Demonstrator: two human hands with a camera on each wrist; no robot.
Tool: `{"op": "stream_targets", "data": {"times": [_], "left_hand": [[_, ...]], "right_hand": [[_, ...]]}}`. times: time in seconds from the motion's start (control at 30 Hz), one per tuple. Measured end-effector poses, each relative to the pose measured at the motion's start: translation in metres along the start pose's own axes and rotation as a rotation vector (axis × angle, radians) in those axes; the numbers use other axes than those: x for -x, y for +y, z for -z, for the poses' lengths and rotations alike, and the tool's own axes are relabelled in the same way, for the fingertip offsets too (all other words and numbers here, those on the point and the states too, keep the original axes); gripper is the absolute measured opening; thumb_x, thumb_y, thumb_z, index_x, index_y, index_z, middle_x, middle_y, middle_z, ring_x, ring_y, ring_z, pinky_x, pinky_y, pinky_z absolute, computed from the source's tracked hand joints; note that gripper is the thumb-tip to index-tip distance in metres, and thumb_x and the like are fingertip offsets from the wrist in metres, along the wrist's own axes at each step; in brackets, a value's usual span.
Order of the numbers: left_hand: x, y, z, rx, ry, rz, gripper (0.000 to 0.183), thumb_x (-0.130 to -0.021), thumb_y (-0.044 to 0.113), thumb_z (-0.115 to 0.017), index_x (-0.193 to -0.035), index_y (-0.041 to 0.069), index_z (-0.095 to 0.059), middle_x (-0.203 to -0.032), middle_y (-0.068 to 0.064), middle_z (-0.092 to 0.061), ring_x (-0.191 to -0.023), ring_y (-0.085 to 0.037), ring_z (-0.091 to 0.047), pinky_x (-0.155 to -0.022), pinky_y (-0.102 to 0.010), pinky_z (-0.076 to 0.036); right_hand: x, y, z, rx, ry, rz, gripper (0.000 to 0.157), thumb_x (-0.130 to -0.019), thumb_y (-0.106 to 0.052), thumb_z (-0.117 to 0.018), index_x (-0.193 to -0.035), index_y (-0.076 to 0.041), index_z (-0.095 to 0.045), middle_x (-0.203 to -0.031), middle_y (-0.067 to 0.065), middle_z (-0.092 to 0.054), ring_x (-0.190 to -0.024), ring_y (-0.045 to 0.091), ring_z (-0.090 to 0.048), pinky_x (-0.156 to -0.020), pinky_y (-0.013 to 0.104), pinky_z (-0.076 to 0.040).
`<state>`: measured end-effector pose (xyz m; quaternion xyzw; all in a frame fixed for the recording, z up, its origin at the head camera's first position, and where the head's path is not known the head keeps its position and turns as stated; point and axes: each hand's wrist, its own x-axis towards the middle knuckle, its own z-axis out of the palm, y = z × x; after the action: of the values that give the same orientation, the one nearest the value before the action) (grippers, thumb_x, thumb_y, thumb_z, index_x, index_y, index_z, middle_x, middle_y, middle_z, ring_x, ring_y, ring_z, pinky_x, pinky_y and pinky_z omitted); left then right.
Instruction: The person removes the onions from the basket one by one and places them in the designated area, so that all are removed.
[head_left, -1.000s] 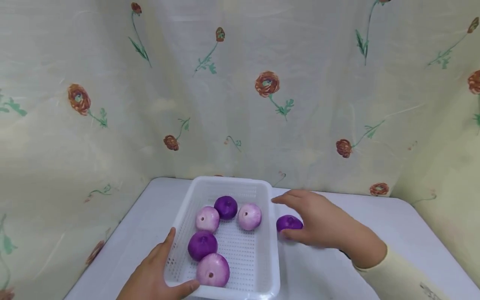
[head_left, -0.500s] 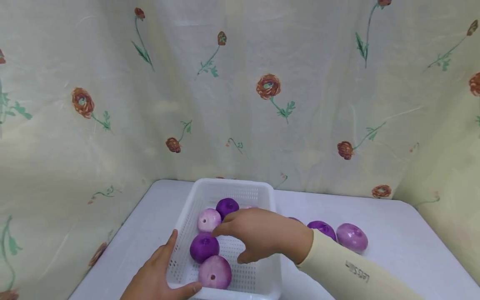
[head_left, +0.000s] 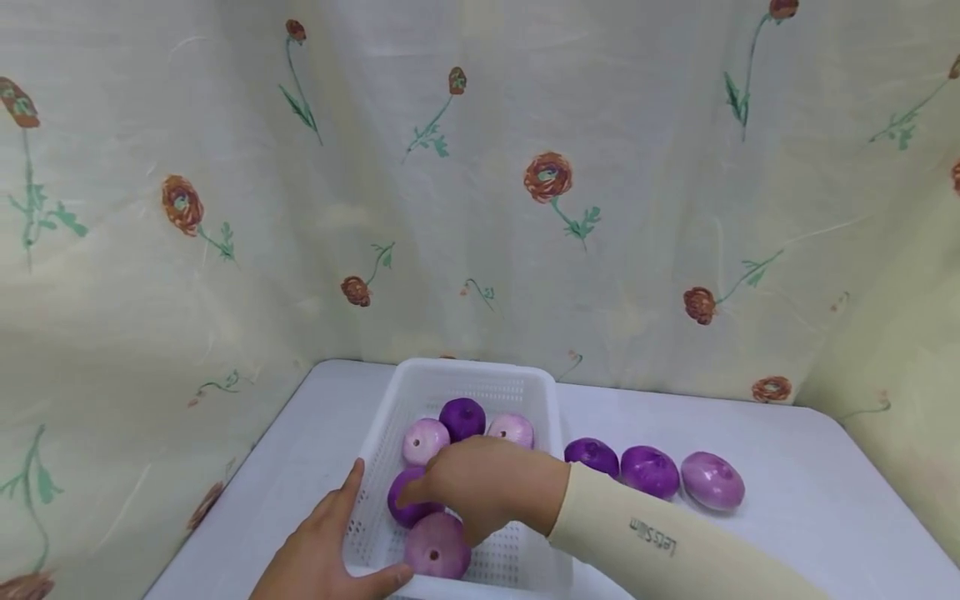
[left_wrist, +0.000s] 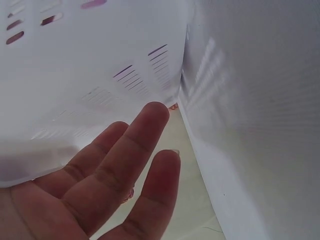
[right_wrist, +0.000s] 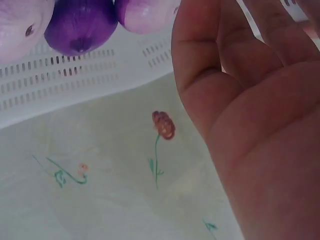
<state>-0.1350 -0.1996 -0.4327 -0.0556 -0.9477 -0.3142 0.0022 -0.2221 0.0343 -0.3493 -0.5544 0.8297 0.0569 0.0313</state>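
Note:
A white perforated plastic basket [head_left: 555,408] holds several onions. Inside, a dark purple onion [head_left: 462,418] and two pale onions, the left pale onion [head_left: 425,442] and the right pale onion [head_left: 513,429], sit toward the back. Nearer are another purple onion [head_left: 405,505] and a larger pink onion [head_left: 437,546]. My left hand [head_left: 318,546] rests at the near left corner, thumb on the rim, extended fingers [left_wrist: 145,135] outside the wall. Reaching over the basket, my right hand [head_left: 487,483] has a fingertip at the near purple onion and its thumb beside the pink one. No onion shows in its palm.
To the basket's right, two purple onions, the nearer to the basket [head_left: 592,456] and the middle one [head_left: 648,472], and a lighter onion [head_left: 712,481] lie in a row on the white table [head_left: 810,467]. A flower-patterned curtain [head_left: 622,208] hangs behind the table.
My right hand has moved left from the onion beside the basket to above the basket, then slightly nearer and lower. The left hand stays at the corner; the onions keep their places.

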Motion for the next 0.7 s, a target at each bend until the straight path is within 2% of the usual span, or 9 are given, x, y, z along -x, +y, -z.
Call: {"op": "stream_targets", "data": {"times": [0.2,0.3,0.43,0.6,0.7], "left_hand": [[0.002,0.0,0.0,-0.01,0.009,-0.019,0.137,-0.069,0.085,-0.078,-0.171,0.017,-0.016,-0.156,-0.021,-0.048,-0.135,-0.045,-0.054,-0.104,-0.063,-0.049],[0.002,-0.001,0.0,-0.019,0.013,-0.035,0.136,-0.07,0.083,-0.079,-0.171,0.017,-0.015,-0.155,-0.021,-0.049,-0.133,-0.044,-0.056,-0.102,-0.062,-0.051],[0.001,0.0,0.001,-0.023,0.007,-0.024,0.137,-0.07,0.085,-0.077,-0.171,0.017,-0.015,-0.156,-0.021,-0.048,-0.134,-0.044,-0.055,-0.103,-0.062,-0.05],[0.001,0.001,0.002,-0.019,-0.005,0.003,0.138,-0.068,0.088,-0.076,-0.171,0.018,-0.015,-0.158,-0.021,-0.047,-0.136,-0.044,-0.054,-0.105,-0.062,-0.049],[0.0,0.001,0.002,-0.013,-0.015,0.021,0.139,-0.068,0.088,-0.076,-0.171,0.019,-0.015,-0.159,-0.02,-0.046,-0.137,-0.044,-0.053,-0.106,-0.063,-0.048]], "right_hand": [[-0.004,-0.002,-0.011,0.052,-0.036,-0.019,0.065,-0.075,-0.026,-0.094,-0.132,-0.044,-0.068,-0.087,-0.016,-0.068,-0.071,0.006,-0.059,-0.068,0.028,-0.054],[-0.005,-0.001,-0.017,0.054,-0.049,-0.019,0.066,-0.072,-0.022,-0.095,-0.129,-0.043,-0.069,-0.084,-0.016,-0.066,-0.067,0.006,-0.056,-0.064,0.027,-0.052],[-0.007,0.0,-0.02,0.057,-0.065,-0.012,0.07,-0.066,-0.02,-0.098,-0.127,-0.041,-0.071,-0.086,-0.016,-0.067,-0.068,0.005,-0.055,-0.062,0.026,-0.051],[-0.007,-0.001,-0.025,0.049,-0.028,0.012,0.055,-0.065,-0.025,-0.1,-0.112,-0.037,-0.072,-0.084,-0.016,-0.064,-0.069,0.004,-0.055,-0.061,0.025,-0.05],[-0.009,-0.001,-0.028,0.042,-0.014,0.022,0.054,-0.066,-0.029,-0.1,-0.111,-0.036,-0.072,-0.084,-0.015,-0.065,-0.068,0.003,-0.055,-0.061,0.024,-0.05]]}}
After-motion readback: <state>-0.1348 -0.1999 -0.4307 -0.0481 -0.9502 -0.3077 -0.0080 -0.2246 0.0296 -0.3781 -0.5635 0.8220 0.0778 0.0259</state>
